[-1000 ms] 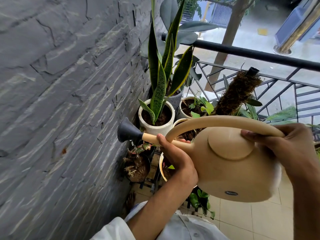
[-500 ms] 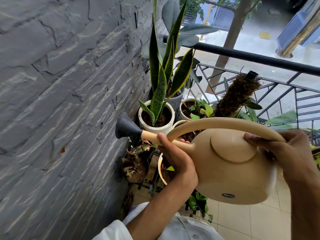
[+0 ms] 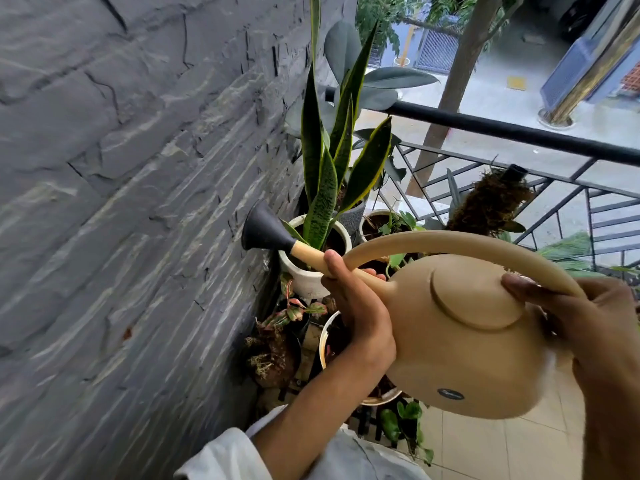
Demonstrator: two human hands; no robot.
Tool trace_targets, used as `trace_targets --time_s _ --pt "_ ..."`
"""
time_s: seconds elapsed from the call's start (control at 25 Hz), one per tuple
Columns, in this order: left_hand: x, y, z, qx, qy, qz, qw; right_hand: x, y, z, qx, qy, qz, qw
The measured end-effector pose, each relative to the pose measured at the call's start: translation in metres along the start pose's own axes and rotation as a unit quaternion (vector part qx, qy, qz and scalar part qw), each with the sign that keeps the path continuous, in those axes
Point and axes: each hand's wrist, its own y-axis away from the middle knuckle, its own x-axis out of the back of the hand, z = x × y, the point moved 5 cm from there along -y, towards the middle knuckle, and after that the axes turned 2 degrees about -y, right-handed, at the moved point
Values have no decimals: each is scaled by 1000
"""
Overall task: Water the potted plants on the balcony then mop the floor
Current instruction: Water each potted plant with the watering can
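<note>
While gripped two-handed: beige watering can [image 3: 460, 341], spout towards 10 o'clock;
Left hand [image 3: 360, 306]: closed round spout [image 3: 308, 254];
Right hand [image 3: 588, 313]: clasping handle [image 3: 450, 242]

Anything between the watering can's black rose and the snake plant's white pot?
Nothing solid. The black rose of the tan plastic watering can sits at the left rim of the white ceramic pot. Only the snake plant's yellow-edged leaves rise beside the spout, held by the left hand.
</note>
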Motion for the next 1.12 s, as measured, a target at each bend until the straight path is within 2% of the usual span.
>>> trace_targets --time_s 0.32,0.68,0.92,1.12 --pt "1 -27 5 53 -12 -3 999 -27 4 -19 21 22 27 999" --pt "-2 -21 17 109 1 15 994 -36 -1 -19 -37 51 27 998" --pt "-4 -26 19 117 0 11 993 -35 -3 -18 -89 57 -8 994" --pt "-6 -30 25 107 6 20 994 -39 -9 -23 -70 76 -9 995"
